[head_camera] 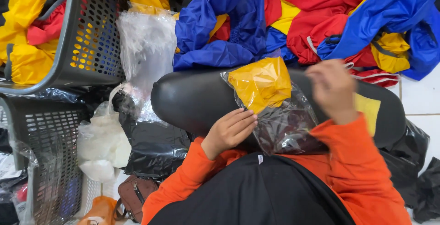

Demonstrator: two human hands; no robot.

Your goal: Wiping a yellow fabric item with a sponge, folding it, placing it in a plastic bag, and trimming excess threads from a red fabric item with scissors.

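A folded yellow garment [260, 84] sits in the upper end of a clear plastic bag [284, 123] that lies on a black padded seat [190, 99]. My left hand [230, 131] rests flat on the bag's lower left edge, fingers together and pointing right. My right hand [333, 89] is blurred at the bag's right edge, fingers curled; whether it pinches the plastic is unclear. Both arms wear orange sleeves. A yellow patch [367, 111] shows on the seat beside the right wrist.
A heap of blue, red and yellow garments [321, 19] lies beyond the seat. A grey perforated basket [87, 37] of yellow and red garments stands top left, another basket [46, 156] below it. Clear bags [146, 46], black plastic [153, 147] and a brown pouch [135, 193] lie left.
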